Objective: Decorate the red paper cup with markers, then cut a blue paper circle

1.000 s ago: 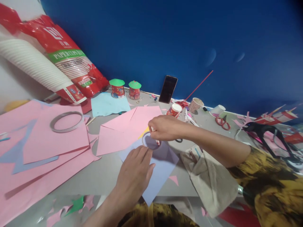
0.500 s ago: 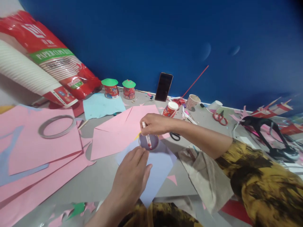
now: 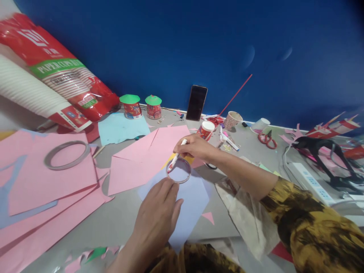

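A marker (image 3: 176, 154) is pinched in the right hand (image 3: 193, 147), tip at the far-left rim of the tape ring (image 3: 179, 171), which is pinned flat by the left hand (image 3: 157, 216) from the near counter edge.

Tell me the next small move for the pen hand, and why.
Probably run the pen on around the tape ring: its tip sits at the ring's left rim on the lilac paper, while the left hand presses the ring's near edge.

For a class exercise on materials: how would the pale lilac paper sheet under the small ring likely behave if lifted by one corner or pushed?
The pale lilac paper sheet lies thin and flat, so it would probably flop and weigh little. On the smooth grey table it could slide when pushed; the left hand pressing it suggests so.
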Motion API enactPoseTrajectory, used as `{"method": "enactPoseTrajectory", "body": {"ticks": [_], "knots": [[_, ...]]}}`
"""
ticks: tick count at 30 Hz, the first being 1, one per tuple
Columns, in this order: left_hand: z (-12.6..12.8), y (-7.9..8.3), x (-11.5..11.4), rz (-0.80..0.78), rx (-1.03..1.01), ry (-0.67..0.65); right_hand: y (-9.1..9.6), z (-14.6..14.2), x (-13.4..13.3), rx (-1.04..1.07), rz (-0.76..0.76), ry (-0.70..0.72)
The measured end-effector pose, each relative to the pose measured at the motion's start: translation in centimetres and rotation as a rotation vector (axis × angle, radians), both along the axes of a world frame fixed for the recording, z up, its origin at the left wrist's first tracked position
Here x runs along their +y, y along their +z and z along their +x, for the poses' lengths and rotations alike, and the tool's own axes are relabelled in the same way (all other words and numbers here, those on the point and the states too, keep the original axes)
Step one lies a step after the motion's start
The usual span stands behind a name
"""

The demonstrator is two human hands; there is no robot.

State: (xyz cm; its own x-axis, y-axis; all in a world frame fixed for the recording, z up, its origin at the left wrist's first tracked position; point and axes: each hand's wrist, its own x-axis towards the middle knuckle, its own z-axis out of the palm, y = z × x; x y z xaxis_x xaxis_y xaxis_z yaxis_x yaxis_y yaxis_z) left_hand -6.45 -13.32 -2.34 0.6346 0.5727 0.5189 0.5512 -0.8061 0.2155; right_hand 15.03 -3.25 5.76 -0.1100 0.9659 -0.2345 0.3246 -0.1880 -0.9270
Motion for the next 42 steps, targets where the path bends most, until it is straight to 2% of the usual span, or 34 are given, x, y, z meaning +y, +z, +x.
{"method": "enactPoseTrajectory", "body": {"ticks": [5, 10, 13, 17, 23, 26, 29, 31, 33, 35, 37, 39, 40, 42], "knots": [[0.0, 0.1, 0.0, 0.027, -0.004, -0.001, -0.7, 1.4, -2.4, 0.046, 0.087, -0.148], [-0.2, 0.0, -0.1, 0.059, 0.001, 0.011, 0.0, 3.6, -5.8, -0.083, 0.300, -0.212], [-0.4, 0.2, 0.1, -0.002, 0.007, 0.017, 0.3, 4.9, -7.5, -0.097, 0.440, -0.266], [-0.2, 1.1, 1.4, -0.115, 0.045, 0.079, 0.3, 6.1, -9.2, -0.123, 0.500, -0.264], [1.4, 2.9, 4.2, -0.168, 0.216, 0.186, 0.7, 8.0, -11.8, -0.202, 0.567, -0.206], [2.3, 3.2, 5.1, -0.241, 0.285, 0.229, 0.5, 9.5, -12.9, -0.172, 0.566, -0.270], [2.7, 3.3, 6.0, -0.314, 0.289, 0.261, -0.4, 11.6, -13.3, -0.035, 0.479, -0.463], [2.4, 3.6, 6.7, -0.345, 0.214, 0.282, -1.2, 13.1, -13.2, 0.094, 0.420, -0.610], [1.5, 4.4, 7.5, -0.347, 0.097, 0.325, -1.9, 14.6, -13.0, 0.232, 0.417, -0.700], [0.3, 5.3, 8.1, -0.305, 0.054, 0.435, -2.4, 15.9, -12.8, 0.293, 0.418, -0.749], [-1.0, 6.0, 8.2, -0.189, 0.060, 0.529, -2.8, 16.9, -12.6, 0.252, 0.406, -0.758], [-2.3, 6.0, 7.8, -0.108, 0.074, 0.546, -3.0, 17.8, -12.0, 0.165, 0.404, -0.754], [-2.8, 5.8, 7.4, -0.131, 0.087, 0.506, -3.0, 18.1, -11.6, 0.127, 0.408, -0.754], [-3.8, 5.0, 6.6, -0.302, 0.078, 0.435, -3.1, 18.7, -10.5, 0.036, 0.418, -0.750]]}}
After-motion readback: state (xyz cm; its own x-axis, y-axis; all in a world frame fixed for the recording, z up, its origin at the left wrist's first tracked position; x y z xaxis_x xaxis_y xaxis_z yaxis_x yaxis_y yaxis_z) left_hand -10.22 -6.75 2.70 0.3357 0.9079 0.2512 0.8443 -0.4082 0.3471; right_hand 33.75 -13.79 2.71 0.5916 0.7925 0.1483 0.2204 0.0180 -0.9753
